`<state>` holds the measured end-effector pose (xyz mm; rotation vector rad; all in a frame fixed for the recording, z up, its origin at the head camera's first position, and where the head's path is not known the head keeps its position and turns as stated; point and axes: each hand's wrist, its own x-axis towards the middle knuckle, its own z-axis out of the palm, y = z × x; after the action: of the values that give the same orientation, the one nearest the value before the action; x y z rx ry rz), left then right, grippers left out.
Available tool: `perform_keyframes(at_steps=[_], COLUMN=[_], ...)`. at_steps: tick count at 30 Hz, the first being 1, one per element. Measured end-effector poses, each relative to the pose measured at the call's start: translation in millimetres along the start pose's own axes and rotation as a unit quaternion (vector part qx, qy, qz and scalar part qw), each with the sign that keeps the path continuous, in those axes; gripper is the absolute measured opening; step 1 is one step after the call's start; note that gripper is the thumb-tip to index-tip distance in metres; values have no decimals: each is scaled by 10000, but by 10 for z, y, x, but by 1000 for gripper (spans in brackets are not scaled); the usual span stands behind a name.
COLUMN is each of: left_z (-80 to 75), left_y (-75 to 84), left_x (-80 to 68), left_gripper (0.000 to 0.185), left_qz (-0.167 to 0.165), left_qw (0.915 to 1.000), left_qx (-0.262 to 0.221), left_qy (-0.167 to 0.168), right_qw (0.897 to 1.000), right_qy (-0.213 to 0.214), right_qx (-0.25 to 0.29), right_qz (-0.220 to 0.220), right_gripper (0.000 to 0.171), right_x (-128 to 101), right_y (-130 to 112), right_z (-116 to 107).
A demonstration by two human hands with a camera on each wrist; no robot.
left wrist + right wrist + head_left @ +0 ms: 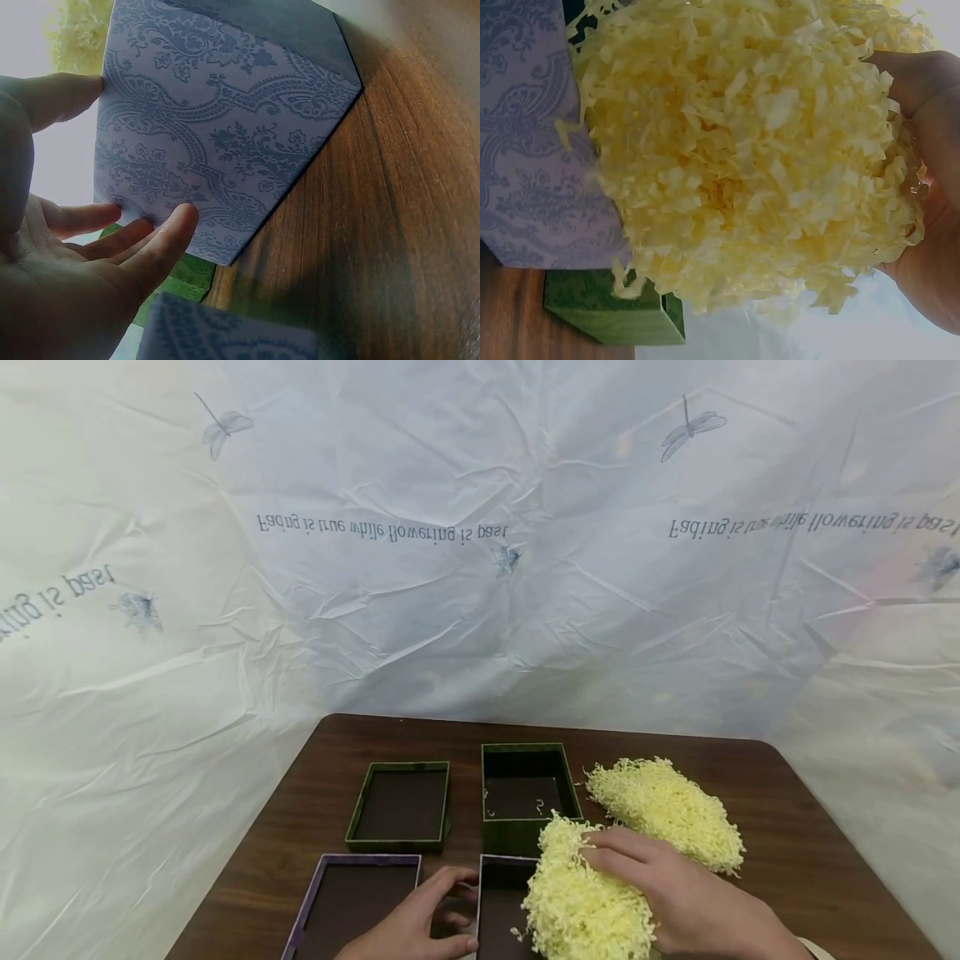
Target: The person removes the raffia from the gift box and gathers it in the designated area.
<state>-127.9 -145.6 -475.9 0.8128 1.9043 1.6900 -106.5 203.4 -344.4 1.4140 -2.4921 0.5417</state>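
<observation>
Hands at the purple box

Right hand (675, 893) has its fingers curled over a shred clump (581, 902) at the purple box (498, 902), gripping it. Left hand (420, 922), fingers fairly straight, touches that box's left wall. Green box (525, 793) sits just behind; more shred (667, 810) lies right.

On the table (787, 827) in front of me, four open boxes sit in two rows. My left hand (420, 922) rests between the two near boxes (352, 902), touching the right one (498, 902). My right hand (675, 893) lies on a wad of shredded paper (577, 902) at that box's right edge. Behind stand two more boxes (401, 806), with a second pile of shreds (663, 810) right of the far right box (525, 785).
</observation>
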Motion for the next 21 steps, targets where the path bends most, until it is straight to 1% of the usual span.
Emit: perform_keyframes(at_steps=[4,8,10,13,16,21], left_z=[2,6,7,4,0,-3], left_y=[-8,-14,-12,-3,7,6], left_x=[-3,-13,-17,-21,-19,-9], left_gripper=[60,59,60,60,59,60], left_qz=[19,54,27,-105,-188,-87], left_qw=[10000,10000,10000,9999,9998,10000], left_qx=[-4,55,61,-5,-57,-17], left_qy=[22,52,55,29,-6,-29], right_qw=[9997,9995,9996,9993,9991,9982], right_qy=[90,109,189,367,397,489], right_qx=[-165,-195,-132,-93,85,147], right_qz=[128,211,137,58,145,326], right_gripper=[118,118,116,115,117,119], right_x=[-44,-84,-104,-151,-234,-366], right_y=[17,52,91,152,205,273], right_z=[-8,-20,-16,1,25,55])
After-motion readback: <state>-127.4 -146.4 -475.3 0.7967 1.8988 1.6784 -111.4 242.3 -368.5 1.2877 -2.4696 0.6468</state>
